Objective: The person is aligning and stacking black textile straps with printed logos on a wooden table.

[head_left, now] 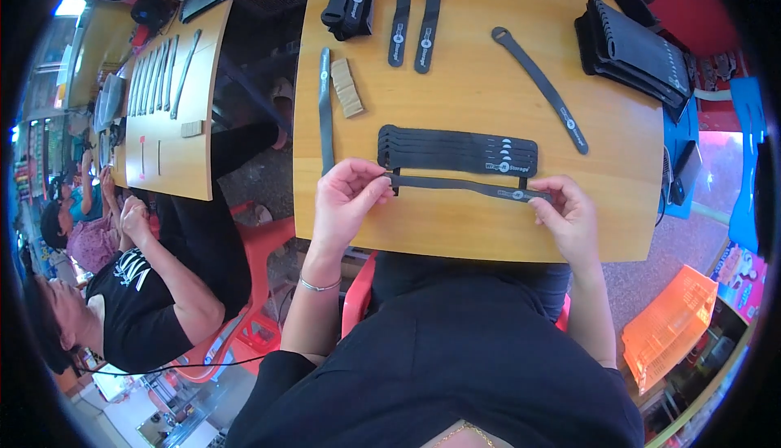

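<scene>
1. We see a wooden table [439, 232] with a pale, smooth top and, on the left, a second table [198, 65] bearing a row of dark straps [165, 78].
2. Further left, a co-worker in a black shirt [154, 318] sits on a red chair [268, 244] with hands together; more people sit beyond. On the right, we see an orange basket [675, 326], low by the table.
3. Our left hand [348, 200] pinches the left end of a dark strap [455, 184] between thumb and fingers; our right hand [567, 214] pinches its right end. The strap stretches left to right, just near of a strap stack [447, 147].
4. We find white lettering and a round mark towards the right end of the strap and the stack.
5. The far pair [431, 21] and the lone strap [541, 94] on the right carry similar white print at their near ends.
6. Left of the stack lies a brown cardboard piece [346, 88].
</scene>
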Available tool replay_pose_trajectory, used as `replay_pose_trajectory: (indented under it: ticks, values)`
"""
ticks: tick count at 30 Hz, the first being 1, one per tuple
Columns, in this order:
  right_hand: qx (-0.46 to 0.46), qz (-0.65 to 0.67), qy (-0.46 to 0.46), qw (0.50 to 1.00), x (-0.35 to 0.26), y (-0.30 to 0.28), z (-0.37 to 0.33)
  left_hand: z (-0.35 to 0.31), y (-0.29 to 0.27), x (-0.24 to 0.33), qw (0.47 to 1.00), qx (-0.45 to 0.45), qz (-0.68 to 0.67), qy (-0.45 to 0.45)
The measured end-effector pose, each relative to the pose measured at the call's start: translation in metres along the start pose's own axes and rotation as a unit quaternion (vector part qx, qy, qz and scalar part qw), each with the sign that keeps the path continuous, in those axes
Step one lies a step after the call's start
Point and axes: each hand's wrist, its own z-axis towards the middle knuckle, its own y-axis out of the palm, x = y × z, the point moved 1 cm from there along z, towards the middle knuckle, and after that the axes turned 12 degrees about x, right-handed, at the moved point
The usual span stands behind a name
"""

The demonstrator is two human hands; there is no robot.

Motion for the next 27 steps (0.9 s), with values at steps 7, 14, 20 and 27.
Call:
replay_pose_trajectory:
  ticks: [7,14,20,27]
  values:
    - [0.052,0.045,0.03,0.997,0.01,0.002,0.008,0.004,0.001,-0.011,0.998,0.041,0.026,0.028]
    - [0.087,0.019,-0.01,0.996,0.004,0.008,0.006,0.008,0.003,-0.015,0.997,0.058,0.039,0.016]
    - [0.11,0.038,-0.009,0.993,0.004,0.013,0.009,0.007,0.007,-0.016,0.995,0.087,0.041,0.014]
    - [0.115,0.04,-0.013,0.993,0.007,0.015,0.011,0.008,0.008,-0.016,0.994,0.103,0.039,0.022]
